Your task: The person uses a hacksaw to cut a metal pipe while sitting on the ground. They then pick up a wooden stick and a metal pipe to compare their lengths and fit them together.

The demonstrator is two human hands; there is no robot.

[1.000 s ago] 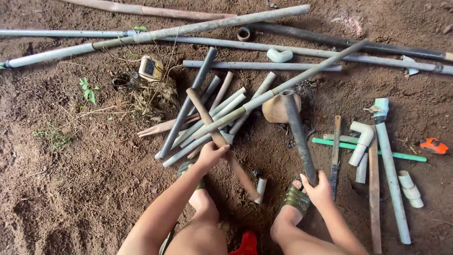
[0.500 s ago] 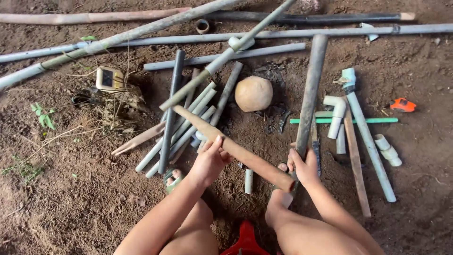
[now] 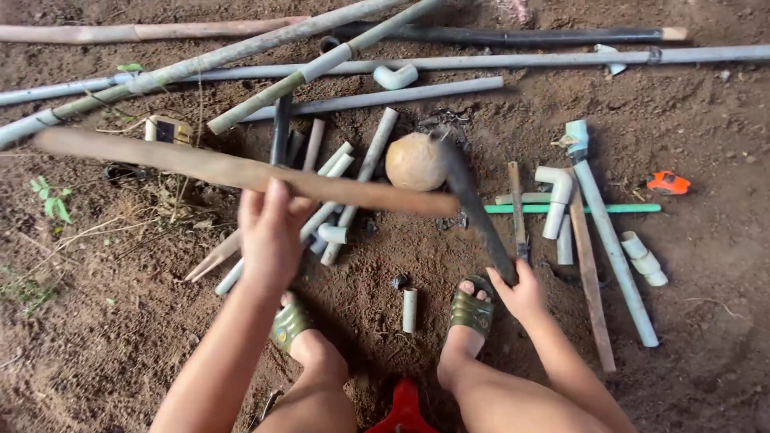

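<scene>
Left hand [image 3: 271,232] is closed around one long brown stick [image 3: 241,171], held level above the dirt and reaching from the far left to just short of the ball [image 3: 415,161]. Right hand [image 3: 521,290] grips the lower end of one dark pipe [image 3: 473,204], which slants up and left until its top meets the ball's right edge.

Beyond the ball, about seven long poles and pipes [image 3: 449,62] lie side by side across the ground. Left of the ball, a heap of roughly seven short grey pipe pieces [image 3: 365,172] fans out beneath the stick. Right of the ball lie one long white pipe [image 3: 613,248], one flat wooden slat [image 3: 589,277], one green rod [image 3: 573,208] and one white elbow [image 3: 555,188]; a second elbow [image 3: 395,77] sits just above the ball. Farther right is one small orange thing [image 3: 667,184].

Both forearms reach forward from the knees; two feet in green sandals [image 3: 471,311] stand below the ball, one short pipe stub [image 3: 409,309] between them.
</scene>
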